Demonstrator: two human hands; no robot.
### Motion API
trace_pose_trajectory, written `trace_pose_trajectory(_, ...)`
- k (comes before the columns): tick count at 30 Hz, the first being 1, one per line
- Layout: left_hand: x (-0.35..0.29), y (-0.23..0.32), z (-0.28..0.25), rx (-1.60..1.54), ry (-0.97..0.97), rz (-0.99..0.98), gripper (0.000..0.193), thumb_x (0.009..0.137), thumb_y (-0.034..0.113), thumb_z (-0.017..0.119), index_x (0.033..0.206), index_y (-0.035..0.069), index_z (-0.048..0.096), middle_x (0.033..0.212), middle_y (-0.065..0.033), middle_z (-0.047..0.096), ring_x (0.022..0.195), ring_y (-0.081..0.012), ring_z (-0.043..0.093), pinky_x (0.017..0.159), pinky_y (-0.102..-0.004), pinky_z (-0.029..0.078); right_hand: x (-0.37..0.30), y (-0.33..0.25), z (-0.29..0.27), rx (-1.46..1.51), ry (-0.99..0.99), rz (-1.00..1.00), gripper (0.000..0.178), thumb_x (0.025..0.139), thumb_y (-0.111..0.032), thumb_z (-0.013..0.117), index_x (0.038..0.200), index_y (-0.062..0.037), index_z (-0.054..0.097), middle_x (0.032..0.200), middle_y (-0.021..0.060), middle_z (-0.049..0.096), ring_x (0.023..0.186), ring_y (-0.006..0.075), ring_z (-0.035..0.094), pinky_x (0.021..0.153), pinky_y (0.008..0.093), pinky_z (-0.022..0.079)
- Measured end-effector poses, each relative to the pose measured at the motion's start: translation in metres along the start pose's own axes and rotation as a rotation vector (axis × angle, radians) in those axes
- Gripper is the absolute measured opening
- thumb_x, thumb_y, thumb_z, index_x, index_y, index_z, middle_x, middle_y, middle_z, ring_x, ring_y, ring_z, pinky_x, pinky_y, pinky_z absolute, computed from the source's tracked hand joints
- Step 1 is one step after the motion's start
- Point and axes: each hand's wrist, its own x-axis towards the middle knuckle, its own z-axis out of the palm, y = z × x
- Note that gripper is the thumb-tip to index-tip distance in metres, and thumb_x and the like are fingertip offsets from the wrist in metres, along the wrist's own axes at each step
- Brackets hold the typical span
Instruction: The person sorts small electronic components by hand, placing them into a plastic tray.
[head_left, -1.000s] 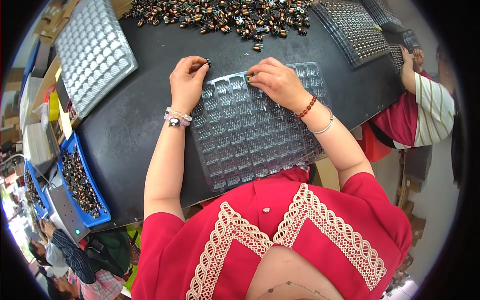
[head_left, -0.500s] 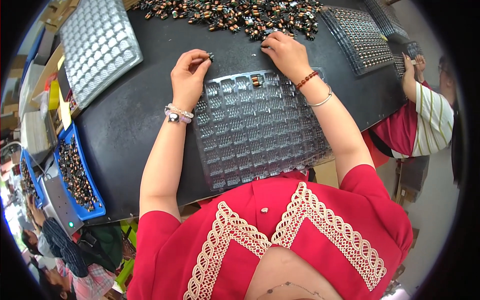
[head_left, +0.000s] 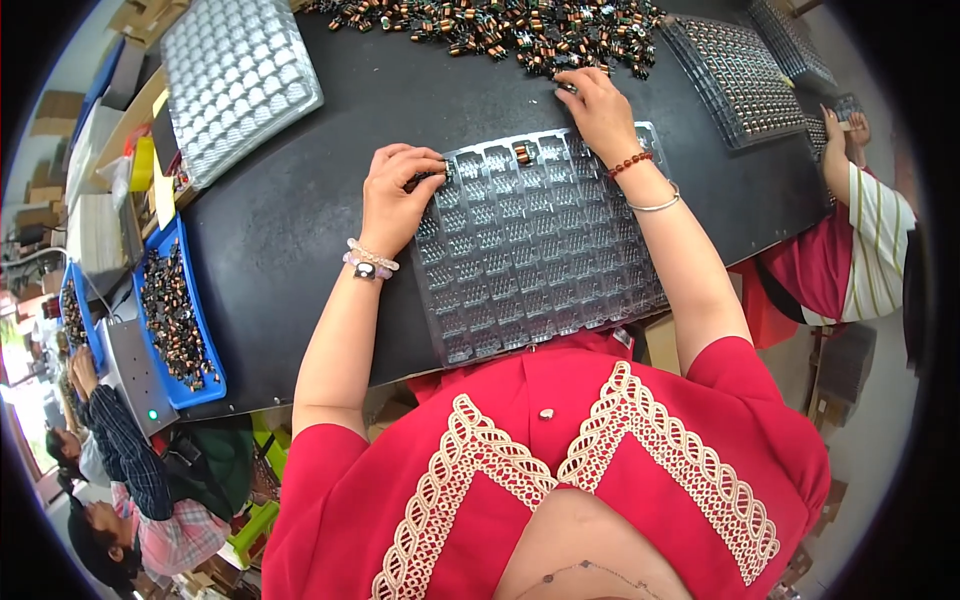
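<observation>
Left hand [head_left: 395, 198] pinches a small part [head_left: 447, 172], tray [head_left: 540, 238] beside its fingertips; right hand [head_left: 605, 118] curls nearly closed, can't tell on what, pile [head_left: 500, 28] just past, so easy to reach

bench [head_left: 270, 260] lay open left of the left hand [head_left: 400, 200], pale trays [head_left: 240, 85] stood farther forward there, a gap ran across to the right hand [head_left: 600, 112], the pile [head_left: 520, 28] blocked just ahead of it, filled trays [head_left: 738, 85] farther right

Component pile [head_left: 500, 32] behind tray [head_left: 540, 240] on table [head_left: 290, 260], bin [head_left: 205, 392] left.
</observation>
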Motion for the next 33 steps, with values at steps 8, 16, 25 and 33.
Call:
trace_pose_trajectory(8, 0.006, 0.009, -0.011, 0.373, -0.083, 0.334, 0.005, 0.076, 0.008, 0.068, 0.080, 0.005, 0.068, 0.089, -0.0019, 0.065, 0.098, -0.0242, 0.056, 0.085, -0.0360, 0.044, -0.006, 0.007, 0.001, 0.415, 0.027, 0.261, 0.017, 0.090, -0.014, 0.058, 0.105, -0.0069, 0.064, 0.099, 0.0076, 0.060, 0.072, 0.0147, 0.062, 0.062, 0.0266, 0.050)
trace_pose_trajectory(16, 0.108, -0.016, 0.021, 0.238, 0.044, 0.066, 0.021, 0.080, 0.019, 0.065, 0.096, 0.006, 0.065, 0.100, -0.0096, 0.064, 0.097, -0.0294, 0.057, 0.084, -0.0384, 0.046, -0.010, -0.004, -0.010, 0.200, -0.058, 0.206, 0.017, 0.079, -0.007, 0.066, 0.096, -0.0049, 0.065, 0.095, 0.0086, 0.060, 0.077, 0.0185, 0.063, 0.067, 0.0297, 0.051)
trace_pose_trajectory(25, 0.143, -0.033, 0.039, 0.368, 0.096, -0.036, 0.023, 0.085, 0.021, 0.061, 0.101, 0.005, 0.065, 0.088, -0.0148, 0.068, 0.084, -0.0305, 0.065, 0.074, -0.0375, 0.050, -0.013, -0.017, -0.010, 0.039, -0.072, 0.128, 0.020, 0.080, -0.019, 0.067, 0.099, -0.0135, 0.065, 0.095, 0.0030, 0.061, 0.073, 0.0222, 0.061, 0.065, 0.0349, 0.049)
trace_pose_trajectory(33, 0.033, 0.029, 0.006, -0.082, -0.131, -0.379, 0.016, 0.082, 0.013, 0.065, 0.093, 0.002, 0.062, 0.086, -0.0122, 0.066, 0.082, -0.0273, 0.064, 0.075, -0.0345, 0.049, -0.011, -0.009, -0.005, 0.006, 0.015, 0.063, 0.020, 0.091, -0.019, 0.053, 0.108, -0.0132, 0.062, 0.090, 0.0083, 0.064, 0.080, 0.0281, 0.062, 0.066, 0.0375, 0.049)
